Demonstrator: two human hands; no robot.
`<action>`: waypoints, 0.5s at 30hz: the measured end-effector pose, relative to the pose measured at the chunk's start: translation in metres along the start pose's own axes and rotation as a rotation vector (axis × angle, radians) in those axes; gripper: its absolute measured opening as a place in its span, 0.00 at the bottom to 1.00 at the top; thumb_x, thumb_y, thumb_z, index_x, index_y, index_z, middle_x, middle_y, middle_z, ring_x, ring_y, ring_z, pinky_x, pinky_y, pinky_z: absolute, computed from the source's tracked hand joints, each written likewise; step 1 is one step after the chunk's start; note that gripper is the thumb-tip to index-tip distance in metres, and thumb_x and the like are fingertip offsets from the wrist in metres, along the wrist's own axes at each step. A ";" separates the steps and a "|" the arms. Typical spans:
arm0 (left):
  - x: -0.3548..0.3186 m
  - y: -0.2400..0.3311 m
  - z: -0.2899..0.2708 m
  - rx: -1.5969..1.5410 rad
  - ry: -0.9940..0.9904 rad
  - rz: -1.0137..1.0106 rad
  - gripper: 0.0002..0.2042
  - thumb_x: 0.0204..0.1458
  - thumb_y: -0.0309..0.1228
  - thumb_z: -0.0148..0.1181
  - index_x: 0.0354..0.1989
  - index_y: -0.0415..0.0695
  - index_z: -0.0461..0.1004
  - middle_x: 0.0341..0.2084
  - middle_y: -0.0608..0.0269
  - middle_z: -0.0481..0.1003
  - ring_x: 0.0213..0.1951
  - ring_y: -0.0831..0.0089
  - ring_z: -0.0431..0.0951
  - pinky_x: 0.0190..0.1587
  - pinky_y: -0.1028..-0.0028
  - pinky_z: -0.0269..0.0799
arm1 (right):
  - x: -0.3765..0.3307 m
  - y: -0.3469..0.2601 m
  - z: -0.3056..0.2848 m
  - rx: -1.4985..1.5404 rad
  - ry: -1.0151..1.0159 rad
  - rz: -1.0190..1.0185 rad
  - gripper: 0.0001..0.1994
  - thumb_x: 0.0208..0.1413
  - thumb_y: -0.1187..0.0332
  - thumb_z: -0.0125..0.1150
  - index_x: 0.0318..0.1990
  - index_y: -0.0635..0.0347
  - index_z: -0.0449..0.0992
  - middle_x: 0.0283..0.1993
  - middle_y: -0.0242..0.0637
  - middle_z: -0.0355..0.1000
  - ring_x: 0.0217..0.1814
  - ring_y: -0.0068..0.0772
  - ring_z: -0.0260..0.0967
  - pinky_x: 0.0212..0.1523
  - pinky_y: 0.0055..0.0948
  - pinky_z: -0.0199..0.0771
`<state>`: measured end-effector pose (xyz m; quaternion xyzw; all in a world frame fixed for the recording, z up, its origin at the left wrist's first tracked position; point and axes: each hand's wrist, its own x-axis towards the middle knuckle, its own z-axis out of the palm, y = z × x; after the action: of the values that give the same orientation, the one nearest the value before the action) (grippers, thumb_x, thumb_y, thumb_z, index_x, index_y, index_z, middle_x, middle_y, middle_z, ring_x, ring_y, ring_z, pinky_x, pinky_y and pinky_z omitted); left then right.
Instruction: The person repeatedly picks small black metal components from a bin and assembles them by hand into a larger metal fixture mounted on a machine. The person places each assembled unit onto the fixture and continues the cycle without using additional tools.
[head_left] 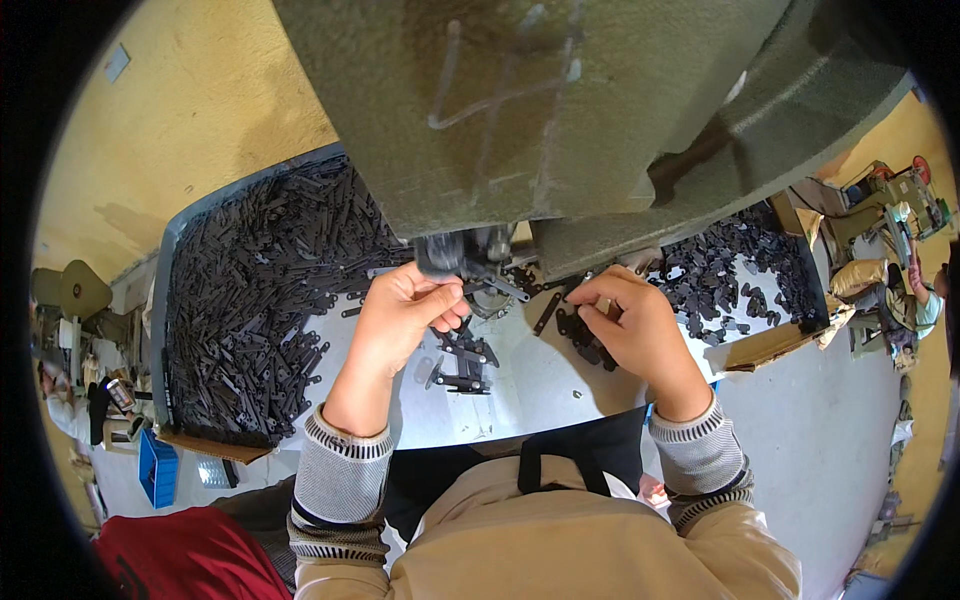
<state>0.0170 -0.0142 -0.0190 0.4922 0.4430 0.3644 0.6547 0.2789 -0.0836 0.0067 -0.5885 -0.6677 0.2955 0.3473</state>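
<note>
My left hand [405, 312] is closed in a pinch beside the machine's dark tool head [440, 256]. A flat dark metal strip [505, 288] slants out to the right near its fingertips; whether the fingers grip it is hidden. My right hand [632, 318] is also closed, thumb and forefinger almost meeting. Anything between them is too small to make out. Below and left of that hand lie a single dark strip [547, 314] and a small pile of dark metal parts [588, 340]. Assembled-looking dark pieces [462, 382] sit on the pale tabletop [520, 395] below my left hand.
The big green machine body [560, 110] overhangs the table. A large heap of dark strips [260, 300] fills the tray at left; smaller dark plates [740, 280] lie at right beside cardboard [770, 347]. A blue crate [157, 468] stands on the floor. Other people work at both sides.
</note>
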 end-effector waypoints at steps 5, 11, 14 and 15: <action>-0.002 0.003 0.002 0.001 0.008 0.049 0.07 0.54 0.29 0.60 0.36 0.37 0.74 0.23 0.61 0.77 0.22 0.79 0.73 0.26 0.81 0.68 | -0.004 0.004 -0.009 -0.124 -0.142 -0.150 0.08 0.45 0.77 0.61 0.35 0.59 0.78 0.35 0.37 0.70 0.28 0.37 0.71 0.31 0.30 0.71; -0.002 0.004 0.001 -0.098 0.057 0.076 0.06 0.55 0.29 0.59 0.35 0.38 0.73 0.22 0.67 0.74 0.22 0.82 0.68 0.25 0.84 0.62 | 0.004 0.000 0.000 -0.250 -0.096 -0.278 0.05 0.44 0.75 0.64 0.32 0.59 0.78 0.32 0.39 0.70 0.30 0.40 0.71 0.30 0.31 0.71; -0.003 0.003 -0.001 -0.219 0.091 0.201 0.03 0.54 0.25 0.57 0.33 0.40 0.71 0.23 0.69 0.72 0.24 0.83 0.68 0.26 0.85 0.61 | 0.012 -0.006 0.007 -0.245 0.053 -0.216 0.05 0.47 0.72 0.63 0.33 0.58 0.77 0.24 0.42 0.71 0.26 0.46 0.71 0.28 0.35 0.71; -0.003 0.003 -0.002 -0.250 0.121 0.236 0.02 0.54 0.24 0.56 0.33 0.41 0.70 0.24 0.70 0.71 0.24 0.83 0.68 0.27 0.85 0.62 | 0.017 -0.008 0.013 -0.204 0.118 -0.238 0.05 0.47 0.71 0.63 0.33 0.58 0.77 0.24 0.42 0.72 0.26 0.46 0.71 0.28 0.35 0.71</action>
<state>0.0138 -0.0159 -0.0157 0.4327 0.3722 0.5200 0.6355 0.2628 -0.0679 0.0072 -0.5536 -0.7378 0.1479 0.3568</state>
